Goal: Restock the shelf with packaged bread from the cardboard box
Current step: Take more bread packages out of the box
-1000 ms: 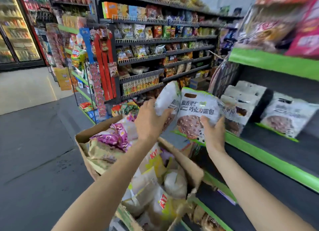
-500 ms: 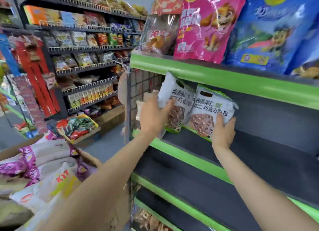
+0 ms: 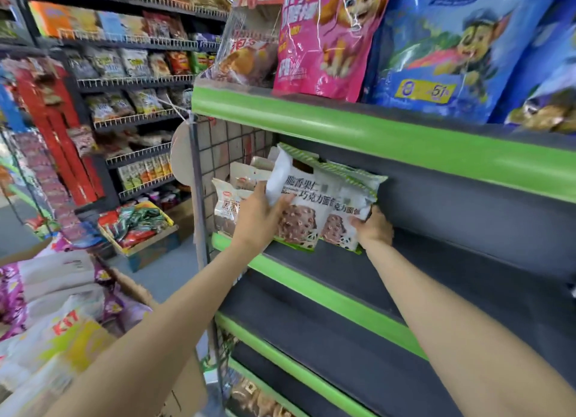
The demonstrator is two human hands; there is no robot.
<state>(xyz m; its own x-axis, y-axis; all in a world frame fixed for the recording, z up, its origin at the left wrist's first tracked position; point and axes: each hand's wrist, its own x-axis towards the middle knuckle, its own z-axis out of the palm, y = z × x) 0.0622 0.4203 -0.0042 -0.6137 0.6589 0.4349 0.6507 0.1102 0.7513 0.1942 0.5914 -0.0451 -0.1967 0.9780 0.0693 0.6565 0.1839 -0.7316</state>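
Down at the left, the open brown cardboard box [image 3: 184, 385] is heaped with soft plastic-wrapped packets. Farther right, a few pale bread packets [image 3: 227, 204] already stand against the wire grid panel [image 3: 215, 155] at the shelf's end. The left hand [image 3: 260, 217] grips a white-and-green plastic packet of chocolate bread [image 3: 299, 204] by its left edge, thumb across the front; the right hand [image 3: 372, 226] clasps a second matching packet [image 3: 352, 198] from below, tucked partly behind the first. Both packets hover just over the dark shelf board with the green front lip [image 3: 311, 289], tilted back. This looks like the placing step. Next, I'd guess, both want setting upright beside the pale packets before the fingers let go, or they may slump forward over the lip.
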